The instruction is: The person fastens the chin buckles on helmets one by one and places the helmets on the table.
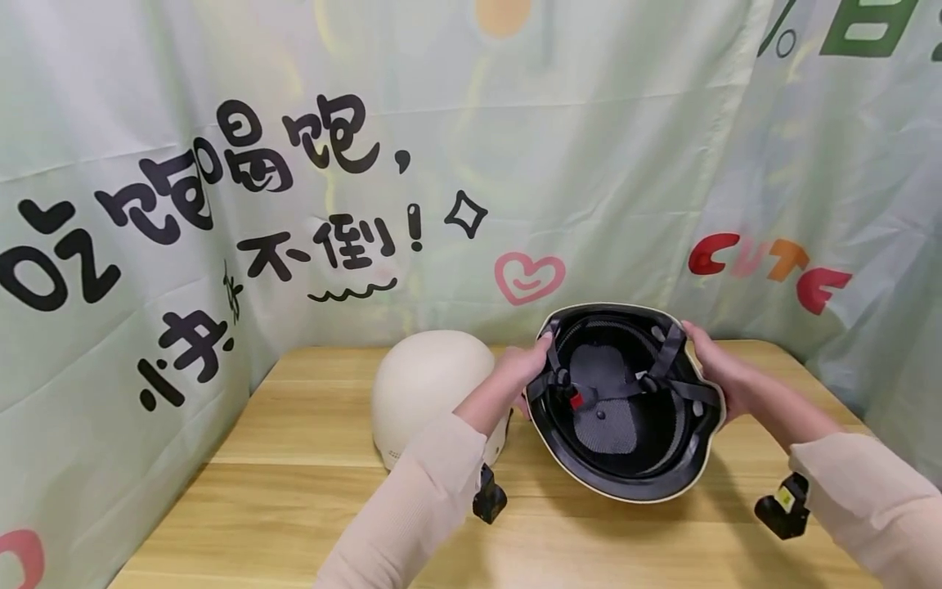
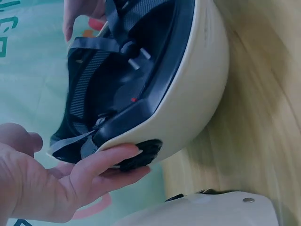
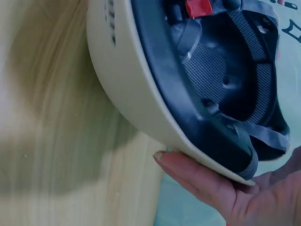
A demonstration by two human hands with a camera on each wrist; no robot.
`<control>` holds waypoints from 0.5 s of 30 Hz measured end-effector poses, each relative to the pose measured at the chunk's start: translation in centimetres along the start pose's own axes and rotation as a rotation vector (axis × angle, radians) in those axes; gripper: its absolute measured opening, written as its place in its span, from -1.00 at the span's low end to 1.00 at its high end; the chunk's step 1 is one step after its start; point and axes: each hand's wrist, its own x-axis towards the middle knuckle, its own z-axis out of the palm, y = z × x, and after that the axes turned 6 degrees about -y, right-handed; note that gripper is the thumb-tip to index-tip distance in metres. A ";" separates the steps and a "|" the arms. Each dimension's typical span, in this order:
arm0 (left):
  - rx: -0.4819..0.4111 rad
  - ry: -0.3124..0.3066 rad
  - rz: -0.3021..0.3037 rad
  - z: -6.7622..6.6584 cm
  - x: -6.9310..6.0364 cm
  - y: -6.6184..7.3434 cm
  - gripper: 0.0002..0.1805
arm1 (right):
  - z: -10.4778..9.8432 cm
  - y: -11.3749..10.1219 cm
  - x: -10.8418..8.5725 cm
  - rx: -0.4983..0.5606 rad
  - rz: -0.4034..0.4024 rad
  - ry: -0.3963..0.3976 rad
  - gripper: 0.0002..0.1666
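A cream helmet (image 1: 603, 433) is held tilted over the table, its dark padded inside facing me. Grey straps and a red buckle (image 1: 576, 401) lie across its opening. On the left side, my left hand (image 1: 524, 368) grips the rim; in the left wrist view its fingers (image 2: 113, 160) lie along the outer shell by a black side piece (image 2: 146, 153). My right hand (image 1: 717, 368) holds the opposite side, with fingers (image 3: 193, 174) under the shell edge in the right wrist view. Behind my left forearm a second cream helmet (image 1: 430, 393) rests dome up, partly hidden.
The light wooden table (image 1: 294, 499) has its far edge close to a pale green printed cloth (image 1: 412, 49), which hangs behind it and along its sides. Small black devices sit under both wrists, the left device (image 1: 489, 495) near the second helmet.
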 end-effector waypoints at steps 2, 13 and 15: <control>0.027 0.027 0.020 0.0 0.1 -0.3 -0.14 | -0.1 0.2 0.4 0.065 -0.042 -0.011 0.27; 0.022 0.202 0.232 0.9 -0.2 -1.8 -0.38 | -0.3 1.3 0.9 0.205 -0.284 0.011 -0.06; -0.011 0.219 0.277 1.1 -0.2 -2.0 -0.35 | 0.1 1.3 0.7 0.178 -0.317 0.064 -0.11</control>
